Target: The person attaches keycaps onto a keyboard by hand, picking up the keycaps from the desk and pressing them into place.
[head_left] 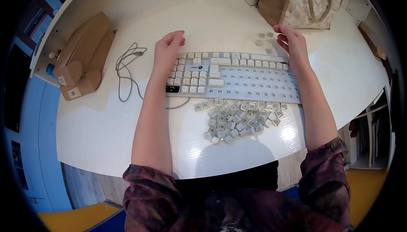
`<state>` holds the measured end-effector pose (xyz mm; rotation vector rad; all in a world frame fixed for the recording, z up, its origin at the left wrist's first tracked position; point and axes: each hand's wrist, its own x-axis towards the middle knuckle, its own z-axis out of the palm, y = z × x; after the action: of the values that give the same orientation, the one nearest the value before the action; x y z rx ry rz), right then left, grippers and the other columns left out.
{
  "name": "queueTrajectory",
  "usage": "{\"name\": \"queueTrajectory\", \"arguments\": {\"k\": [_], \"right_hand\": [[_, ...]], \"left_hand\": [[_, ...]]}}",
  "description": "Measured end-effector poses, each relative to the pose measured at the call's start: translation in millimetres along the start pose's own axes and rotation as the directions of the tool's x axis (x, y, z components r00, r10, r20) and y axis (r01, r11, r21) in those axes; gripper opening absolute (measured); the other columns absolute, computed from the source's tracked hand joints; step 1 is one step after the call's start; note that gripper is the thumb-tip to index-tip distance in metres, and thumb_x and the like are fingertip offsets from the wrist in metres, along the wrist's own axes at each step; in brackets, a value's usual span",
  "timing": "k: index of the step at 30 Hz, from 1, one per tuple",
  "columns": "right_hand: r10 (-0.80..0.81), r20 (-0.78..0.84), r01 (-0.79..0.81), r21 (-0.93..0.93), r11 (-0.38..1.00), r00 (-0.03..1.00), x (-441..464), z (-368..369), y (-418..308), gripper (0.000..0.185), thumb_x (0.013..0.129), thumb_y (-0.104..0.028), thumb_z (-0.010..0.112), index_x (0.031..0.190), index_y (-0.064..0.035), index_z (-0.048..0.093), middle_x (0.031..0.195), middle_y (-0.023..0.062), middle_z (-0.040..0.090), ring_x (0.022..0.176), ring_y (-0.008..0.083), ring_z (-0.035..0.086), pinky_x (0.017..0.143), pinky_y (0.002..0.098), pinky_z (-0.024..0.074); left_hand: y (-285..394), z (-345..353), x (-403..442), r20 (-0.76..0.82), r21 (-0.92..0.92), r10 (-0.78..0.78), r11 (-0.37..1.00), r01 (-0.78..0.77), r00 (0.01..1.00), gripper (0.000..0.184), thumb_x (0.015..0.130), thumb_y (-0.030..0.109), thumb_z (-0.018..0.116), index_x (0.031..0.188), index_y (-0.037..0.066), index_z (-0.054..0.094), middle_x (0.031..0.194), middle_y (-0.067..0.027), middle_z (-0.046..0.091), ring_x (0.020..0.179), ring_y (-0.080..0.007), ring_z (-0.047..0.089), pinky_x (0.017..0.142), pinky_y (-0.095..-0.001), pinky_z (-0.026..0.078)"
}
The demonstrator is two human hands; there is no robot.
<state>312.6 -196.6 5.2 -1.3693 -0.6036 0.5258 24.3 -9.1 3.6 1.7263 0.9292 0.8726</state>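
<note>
Nearest, loose keycaps (239, 121) are lying heaped on the white desk (91, 134); beyond, the partly bare keyboard (254, 79) is resting; we are holding our left hand (167, 52) loosely curled near its far left corner, our right hand (294, 47) bent-fingered by its far right; whether either is gripping anything we cannot tell; a bag (303, 3) is standing far right.

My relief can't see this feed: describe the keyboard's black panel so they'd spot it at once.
On the white desk, a keyboard lies beyond a heap of loose keycaps. At the keyboard's near left corner sits the panel, a small rectangle. It is black, while the fitted keycaps beside it are pale.
</note>
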Motion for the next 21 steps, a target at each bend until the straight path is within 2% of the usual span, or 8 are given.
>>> {"name": "queueTrajectory", "arguments": {"k": [2, 3, 6, 9, 12, 17, 19, 21], "right_hand": [[-0.004, 0.024, 0.005, -0.013, 1.0, 1.0, -1.3, 0.8, -0.2, 0.027, 0.098, -0.028, 0.062, 0.105, -0.0045, 0.074, 0.1, -0.0008, 0.069, 0.085, 0.0057, 0.056, 0.085, 0.0235, 0.0499], [-0.007, 0.036, 0.008, -0.02, 1.0, 0.999, -1.7, 1.2, -1.1, 0.027, 0.099, -0.028, 0.061, 0.106, -0.0046, 0.073, 0.102, -0.0009, 0.068, 0.087, 0.0051, 0.057, 0.086, 0.0232, 0.0508], [-0.03, 0.01, 0.03, 0.064, 0.998, 0.999, -4.0, 3.4, -7.3, 0.025, 0.097, -0.025, 0.061, 0.103, -0.0038, 0.074, 0.099, 0.0005, 0.07, 0.084, 0.0064, 0.057, 0.084, 0.0238, 0.0499], [-0.105, -0.016, 0.106, 0.189, 0.976, 0.994, -4.0, -1.2, -24.9, 0.025, 0.098, -0.023, 0.06, 0.105, -0.0029, 0.074, 0.102, 0.0014, 0.07, 0.084, 0.0067, 0.058, 0.086, 0.0247, 0.0511], [-0.237, -0.069, 0.246, 0.218, 0.944, 0.969, -4.7, -7.8, -43.2, 0.025, 0.099, -0.022, 0.059, 0.105, -0.0027, 0.073, 0.102, 0.0018, 0.071, 0.085, 0.0068, 0.059, 0.086, 0.0262, 0.0519], [-0.218, -0.14, 0.24, 0.17, 0.956, 0.966, 9.8, -15.8, -45.6, 0.024, 0.099, -0.023, 0.06, 0.106, -0.0034, 0.073, 0.103, 0.0017, 0.071, 0.085, 0.0067, 0.059, 0.084, 0.0262, 0.0512], [-0.249, -0.176, 0.274, 0.139, 0.952, 0.952, -2.3, -42.9, -42.8, 0.024, 0.098, -0.023, 0.061, 0.106, -0.0038, 0.074, 0.102, 0.0019, 0.072, 0.085, 0.0075, 0.059, 0.083, 0.0258, 0.0503], [-0.306, -0.159, 0.305, -0.028, 0.952, 0.939, -13.7, -59.7, -40.8, 0.025, 0.097, -0.023, 0.063, 0.106, -0.0032, 0.075, 0.1, 0.0015, 0.072, 0.084, 0.0089, 0.059, 0.081, 0.0259, 0.0493]], "left_hand": [[5.0, 6.0, -10.1, 0.205, 0.234, -0.008, 0.971, -0.041, 0.979, 0.05, 0.081, 0.042, 0.078, 0.116, 0.007, 0.072, 0.105, -0.0051, 0.07, 0.096, -0.0161, 0.067, 0.09, -0.0308, 0.05], [7.3, 8.7, -12.0, 0.212, 0.317, -0.047, 0.948, -0.024, 0.976, 0.055, 0.071, 0.045, 0.085, 0.113, 0.011, 0.074, 0.11, -0.0046, 0.071, 0.101, -0.0177, 0.067, 0.091, -0.0311, 0.052], [17.4, 10.1, -18.4, 0.256, 0.45, 0.026, 0.881, -0.143, 0.966, 0.041, 0.077, 0.033, 0.083, 0.107, 0.006, 0.075, 0.113, -0.0071, 0.068, 0.108, -0.021, 0.063, 0.096, -0.0322, 0.049], [20.1, 10.9, -17.6, 0.273, 0.527, 0.025, 0.832, -0.171, 0.962, 0.035, 0.076, 0.035, 0.082, 0.1, 0.01, 0.077, 0.118, -0.007, 0.066, 0.114, -0.0223, 0.061, 0.097, -0.0347, 0.048], [10.0, 9.2, -13.6, 0.249, 0.547, 0.128, 0.8, -0.248, 0.96, 0.039, 0.073, 0.044, 0.083, 0.097, 0.013, 0.079, 0.114, -0.0048, 0.069, 0.106, -0.0239, 0.065, 0.091, -0.0351, 0.053], [3.0, -5.2, -3.1, 0.21, 0.585, 0.111, 0.782, -0.216, 0.971, 0.04, 0.075, 0.044, 0.08, 0.101, 0.013, 0.079, 0.115, -0.005, 0.069, 0.106, -0.0242, 0.065, 0.09, -0.0356, 0.053], [10.6, 3.4, -18.2, 0.192, 0.581, 0.149, 0.779, -0.235, 0.97, 0.039, 0.078, 0.042, 0.078, 0.103, 0.013, 0.079, 0.116, -0.0051, 0.069, 0.105, -0.024, 0.065, 0.09, -0.0356, 0.053], [16.3, 6.8, -28.8, 0.185, 0.562, 0.166, 0.791, -0.243, 0.969, 0.035, 0.081, 0.038, 0.077, 0.105, 0.013, 0.079, 0.117, -0.0051, 0.069, 0.104, -0.0236, 0.065, 0.089, -0.0352, 0.053]]}}
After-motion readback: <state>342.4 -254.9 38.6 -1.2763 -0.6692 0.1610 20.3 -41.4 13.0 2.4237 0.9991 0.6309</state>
